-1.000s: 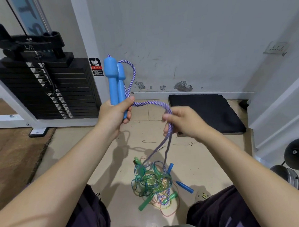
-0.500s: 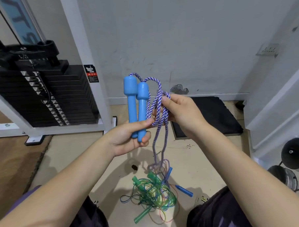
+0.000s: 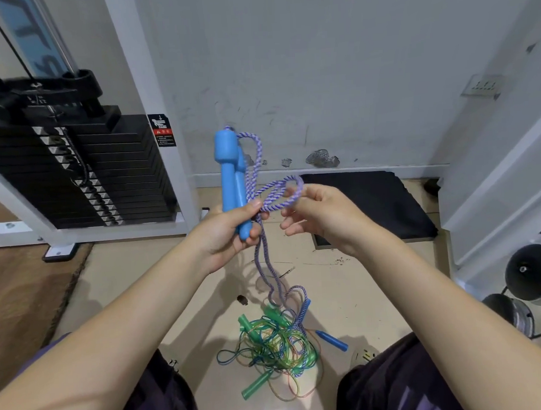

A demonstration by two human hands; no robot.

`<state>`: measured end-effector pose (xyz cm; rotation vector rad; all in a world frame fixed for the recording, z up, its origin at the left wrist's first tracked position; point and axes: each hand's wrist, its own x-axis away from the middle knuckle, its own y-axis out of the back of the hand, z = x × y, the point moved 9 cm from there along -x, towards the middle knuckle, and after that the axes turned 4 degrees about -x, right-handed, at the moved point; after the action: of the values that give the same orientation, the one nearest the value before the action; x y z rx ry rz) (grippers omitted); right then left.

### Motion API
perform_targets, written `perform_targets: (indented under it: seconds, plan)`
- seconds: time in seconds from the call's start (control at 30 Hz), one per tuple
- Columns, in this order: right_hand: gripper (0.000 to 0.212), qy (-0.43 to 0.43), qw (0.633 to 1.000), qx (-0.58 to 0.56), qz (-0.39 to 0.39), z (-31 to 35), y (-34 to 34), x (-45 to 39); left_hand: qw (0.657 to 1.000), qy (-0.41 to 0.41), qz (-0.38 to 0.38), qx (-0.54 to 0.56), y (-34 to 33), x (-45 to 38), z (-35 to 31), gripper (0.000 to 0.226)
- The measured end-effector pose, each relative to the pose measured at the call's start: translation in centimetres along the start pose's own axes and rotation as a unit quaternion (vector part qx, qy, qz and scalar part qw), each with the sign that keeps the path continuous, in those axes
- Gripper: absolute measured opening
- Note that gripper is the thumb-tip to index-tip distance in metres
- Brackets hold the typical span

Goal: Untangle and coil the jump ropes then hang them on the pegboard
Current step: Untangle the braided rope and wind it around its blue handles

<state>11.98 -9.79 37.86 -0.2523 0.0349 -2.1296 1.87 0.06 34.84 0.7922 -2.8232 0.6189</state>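
Observation:
My left hand [image 3: 230, 234] grips the two blue handles [image 3: 230, 175] of a purple-and-white braided jump rope [image 3: 267, 260], holding them upright side by side. My right hand [image 3: 319, 215] pinches a loop of that rope [image 3: 281, 193] just right of the handles. The rest of the rope hangs down to a tangled pile [image 3: 278, 344] of green and blue jump ropes on the floor between my knees. A green handle [image 3: 257, 385] and a blue handle [image 3: 331, 340] stick out of the pile. No pegboard is in view.
A black weight stack [image 3: 85, 175] in a white frame stands at the left. A black mat [image 3: 371, 203] lies against the wall behind my hands. Dumbbell ends [image 3: 529, 274] sit at the right edge. A brown mat [image 3: 16, 293] covers the floor at the left.
My right hand has moved down and right, drawing a rope loop out sideways from the handles. My left hand has turned the handles more upright. The view has tilted slightly.

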Motion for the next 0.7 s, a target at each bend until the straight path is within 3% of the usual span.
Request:
perform_targets:
  seconds: [0.07,0.17,0.23,0.33,0.4,0.5,0.57,0.63,0.7]
  plan:
    - [0.035,-0.056,0.998,0.014,0.033,-1.8,-0.5,0.1,0.997,0.003,-0.021,0.068,0.6,-0.2,-0.3,0.005]
    - [0.049,-0.087,0.975,0.128,0.162,-4.2,-3.5,1.1,0.996,0.006,-0.019,0.088,0.6,-0.2,-0.2,0.004]
    - [0.043,-0.083,0.963,0.156,0.206,-5.0,-4.7,1.4,0.998,-0.014,-0.046,0.046,0.9,-0.2,-0.2,0.008]
    - [0.020,-0.105,0.967,0.110,0.203,-5.0,-4.4,1.4,0.991,-0.064,-0.114,-0.022,2.3,-0.2,-1.1,0.014]
    - [0.021,-0.142,0.964,0.098,0.202,-5.3,-4.0,1.5,0.985,-0.085,-0.145,-0.046,3.3,-0.2,-1.8,0.013]
    - [0.017,-0.159,0.955,0.168,0.188,-5.5,-3.0,1.5,0.967,-0.120,-0.194,-0.110,4.6,-0.1,-2.8,0.011]
    - [0.011,-0.143,0.948,0.232,0.166,-4.9,-1.7,1.4,0.932,-0.147,-0.251,-0.215,5.8,0.2,-3.9,0.010]
    - [0.018,-0.118,0.943,0.285,0.123,-3.6,0.2,1.1,0.852,-0.172,-0.305,-0.389,6.6,0.7,-5.4,0.010]
    - [0.027,-0.069,0.940,0.332,0.030,-1.5,3.0,0.5,0.781,-0.181,-0.317,-0.506,6.8,0.9,-6.2,0.008]
